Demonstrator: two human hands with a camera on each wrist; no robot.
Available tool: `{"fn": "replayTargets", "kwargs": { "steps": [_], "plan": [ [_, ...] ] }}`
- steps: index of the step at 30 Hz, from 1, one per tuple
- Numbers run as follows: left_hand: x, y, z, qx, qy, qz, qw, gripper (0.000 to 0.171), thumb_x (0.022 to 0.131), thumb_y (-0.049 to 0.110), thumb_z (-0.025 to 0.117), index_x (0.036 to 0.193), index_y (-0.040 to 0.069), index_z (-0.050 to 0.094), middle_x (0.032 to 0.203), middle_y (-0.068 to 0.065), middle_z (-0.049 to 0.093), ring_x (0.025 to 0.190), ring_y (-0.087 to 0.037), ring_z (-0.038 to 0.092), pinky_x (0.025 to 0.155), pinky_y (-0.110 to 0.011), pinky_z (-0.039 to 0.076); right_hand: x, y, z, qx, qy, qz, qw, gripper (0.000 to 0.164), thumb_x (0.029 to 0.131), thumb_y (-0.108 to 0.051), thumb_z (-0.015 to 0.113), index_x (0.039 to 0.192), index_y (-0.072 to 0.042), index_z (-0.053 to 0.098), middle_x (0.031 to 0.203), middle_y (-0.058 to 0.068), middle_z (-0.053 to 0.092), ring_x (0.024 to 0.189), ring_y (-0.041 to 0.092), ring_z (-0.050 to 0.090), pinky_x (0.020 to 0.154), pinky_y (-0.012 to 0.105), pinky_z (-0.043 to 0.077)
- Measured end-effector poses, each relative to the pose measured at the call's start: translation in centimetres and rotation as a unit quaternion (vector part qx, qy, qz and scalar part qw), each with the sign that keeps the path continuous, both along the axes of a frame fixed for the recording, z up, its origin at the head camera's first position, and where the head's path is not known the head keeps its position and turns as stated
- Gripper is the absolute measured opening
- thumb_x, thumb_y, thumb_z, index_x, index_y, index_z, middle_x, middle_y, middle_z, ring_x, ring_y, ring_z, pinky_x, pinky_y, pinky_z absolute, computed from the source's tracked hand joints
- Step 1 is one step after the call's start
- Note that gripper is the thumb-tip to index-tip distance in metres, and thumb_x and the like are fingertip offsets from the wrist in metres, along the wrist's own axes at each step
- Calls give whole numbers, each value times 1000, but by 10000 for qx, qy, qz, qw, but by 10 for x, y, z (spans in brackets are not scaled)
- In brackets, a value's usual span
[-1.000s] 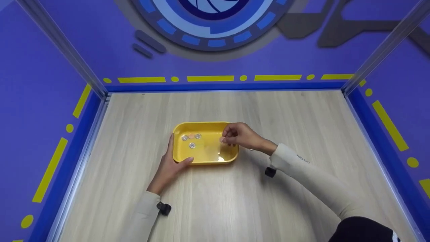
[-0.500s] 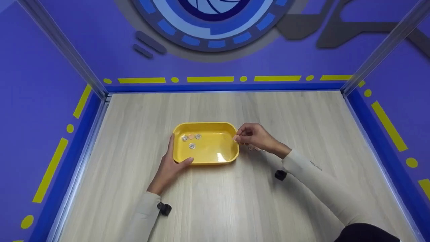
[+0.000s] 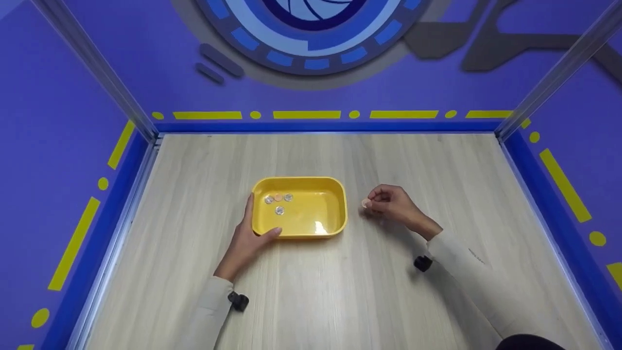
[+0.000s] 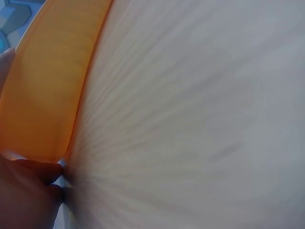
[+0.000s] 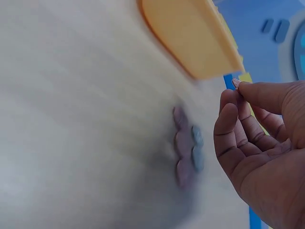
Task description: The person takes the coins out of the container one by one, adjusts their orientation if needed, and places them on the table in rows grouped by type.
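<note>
My left hand (image 3: 247, 242) holds the yellow plastic tray (image 3: 320, 181) at its left end, thumb over the near rim and fingers along the side wall. In the left wrist view the tray's outer wall (image 4: 52, 81) rises beside the fingers. Several coins lie flat in the tray's left half, silver ones and a copper coin (image 3: 278, 197). Right of the tray, my right hand (image 3: 399, 208) pinches another copper coin (image 3: 366, 202) between thumb and fingertip. The right wrist view shows that coin's edge (image 5: 236, 83) at the fingertips, raised over the table.
Below the right hand, several coins lie close together on the wooden table (image 3: 311, 291), reddish ones (image 5: 183, 143) beside silvery ones (image 5: 197, 159). The head view hides them behind the hand. Blue panels (image 3: 311, 99) with metal corner posts (image 3: 549, 73) enclose the table.
My right hand has drawn back from over the tray's right end, past the rim, to above the table, still pinching the copper coin. The left hand and the coins in the tray stay put.
</note>
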State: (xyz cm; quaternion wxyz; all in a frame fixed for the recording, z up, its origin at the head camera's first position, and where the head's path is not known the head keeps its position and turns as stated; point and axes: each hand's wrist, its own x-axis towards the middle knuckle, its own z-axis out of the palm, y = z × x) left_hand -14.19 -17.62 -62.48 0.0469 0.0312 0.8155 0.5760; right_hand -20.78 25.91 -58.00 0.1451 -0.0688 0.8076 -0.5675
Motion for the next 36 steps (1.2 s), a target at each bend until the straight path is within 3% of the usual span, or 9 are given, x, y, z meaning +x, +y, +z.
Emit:
{"fn": "replayTargets", "kwargs": {
  "steps": [8,18,29,36],
  "plan": [
    [-1,1,0,-19,-17,19,10000,124,94,42,90,180,26,2,168,-10,49,143,-25,55,126,-51,35,9,23,-13,-141,-105,-258,9995,20,102,-10,81,111,5,72,99,22,77,82,25,73,67,29,58],
    [0,2,-1,57,-48,-12,10000,124,93,46,90,180,27,3,169,-10,49,146,-26,54,127,-53,34,19,49,-27,-320,-66,-550,9980,27,100,-8,83,110,12,70,96,23,79,74,13,69,60,24,50],
    [0,1,-3,14,25,-23,10000,125,92,50,90,180,26,3,173,-9,44,149,-26,51,128,-51,32,33,64,-35,326,298,-869,9952,26,99,-11,84,109,9,70,91,16,72,71,11,60,58,23,49],
    [-1,1,-1,48,17,3,10000,126,92,48,90,180,26,3,164,-10,53,139,-26,58,124,-51,37,37,60,-41,657,716,-881,9914,16,101,-13,82,106,1,75,89,16,72,72,13,61,60,21,50]
  ]
}}
